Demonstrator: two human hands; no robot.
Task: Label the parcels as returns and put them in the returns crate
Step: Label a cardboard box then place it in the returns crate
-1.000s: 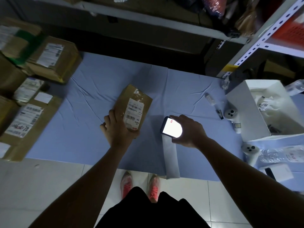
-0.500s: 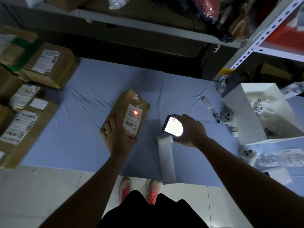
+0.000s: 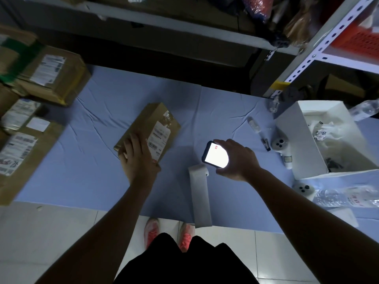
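The fingers (image 3: 134,142) of the left hand (image 3: 140,162) lie over the near end of a brown cardboard parcel (image 3: 147,121). The outer ones bend down over its left edge and the thumb sits at its near corner, so the hand holds it against the surface (image 3: 98,160). The right hand (image 3: 238,160) is just right of the parcel and apart from it. Its fingers and thumb curl round a handset (image 3: 215,156) whose screen glows white and faces up.

The surface is covered in a creased pale blue sheet and runs across the whole view. Cardboard boxes (image 3: 51,76) with white shipping labels are piled along its left edge. An open white box (image 3: 301,138) with bagged items inside stands at the right. The parcel lies near the middle, turned at an angle, with a white barcode label (image 3: 159,138) on its top face, just beside the left hand. A strip of white paper (image 3: 200,199) runs from below the handset to the near edge of the surface. A clear plastic bottle (image 3: 344,198) lies on its side at the right. Two white controllers (image 3: 280,143) rest near the white box. A dark pen (image 3: 264,143) lies just left of the farther one. An orange crate (image 3: 356,37) sits on the shelf at the upper right.
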